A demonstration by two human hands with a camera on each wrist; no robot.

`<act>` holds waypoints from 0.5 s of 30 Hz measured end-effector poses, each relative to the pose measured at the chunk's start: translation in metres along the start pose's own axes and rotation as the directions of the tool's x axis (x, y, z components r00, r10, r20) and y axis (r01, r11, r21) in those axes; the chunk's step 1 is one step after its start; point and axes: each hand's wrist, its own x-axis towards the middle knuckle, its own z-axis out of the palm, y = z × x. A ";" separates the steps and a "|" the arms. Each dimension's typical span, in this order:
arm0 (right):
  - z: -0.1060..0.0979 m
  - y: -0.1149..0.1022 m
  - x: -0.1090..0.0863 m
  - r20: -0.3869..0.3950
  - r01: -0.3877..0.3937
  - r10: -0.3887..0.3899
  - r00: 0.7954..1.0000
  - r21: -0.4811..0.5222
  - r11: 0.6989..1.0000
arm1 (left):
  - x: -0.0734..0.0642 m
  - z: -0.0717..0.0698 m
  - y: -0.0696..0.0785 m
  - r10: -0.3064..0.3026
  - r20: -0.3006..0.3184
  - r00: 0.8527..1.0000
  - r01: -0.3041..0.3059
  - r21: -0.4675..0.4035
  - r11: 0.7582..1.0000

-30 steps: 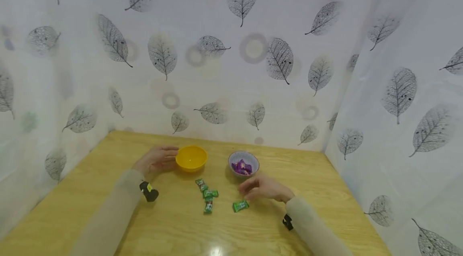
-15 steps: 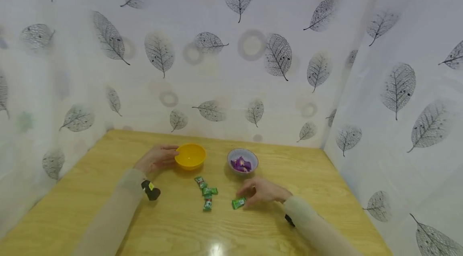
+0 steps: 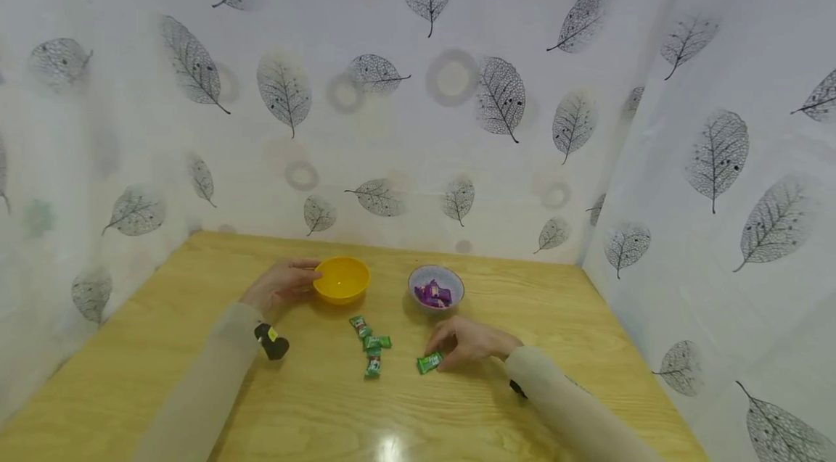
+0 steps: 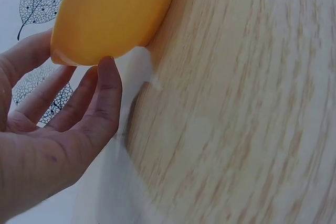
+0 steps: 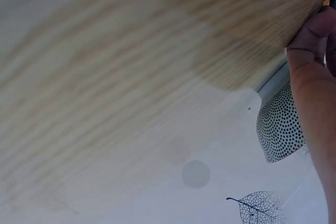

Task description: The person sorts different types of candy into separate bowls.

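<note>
At the back left of the table, my left hand (image 3: 281, 283) grips the rim of a yellow bowl (image 3: 342, 281); in the left wrist view, fingertips touch the outside of that bowl (image 4: 115, 11). My right hand (image 3: 472, 341) has its thumb and fingertips at the right end of a green-wrapped candy (image 3: 428, 363), pinching it close to the tabletop. Most of this hand (image 5: 315, 66) lies at the right edge of the right wrist view. Several more green-wrapped candies (image 3: 373, 364) lie in a touching cluster between the hands, in front of the yellow bowl.
A pale bowl with a bluish inside (image 3: 418, 276) stands right of the yellow one, holding purple-wrapped candies (image 3: 434, 294). The wooden table (image 3: 313, 411) meets a leaf-printed curtain (image 3: 392, 128) at its back and sides.
My right hand has come down onto the single green candy, and its fingers have closed on it. My left hand has taken hold of the yellow bowl's rim, thumb over it.
</note>
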 end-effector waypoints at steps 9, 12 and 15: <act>0.000 -0.001 0.001 -0.001 0.014 -0.014 1.000 0.003 1.000 | 0.002 0.000 -0.003 0.013 -0.004 1.000 -0.012 0.072 0.997; 0.001 -0.001 0.001 -0.009 0.012 -0.012 1.000 0.001 1.000 | 0.001 -0.001 -0.004 0.014 0.001 1.000 -0.014 0.068 0.998; 0.001 0.000 0.001 -0.026 0.019 -0.020 0.999 -0.014 1.000 | 0.000 0.000 -0.003 0.016 0.006 1.000 -0.016 0.039 0.999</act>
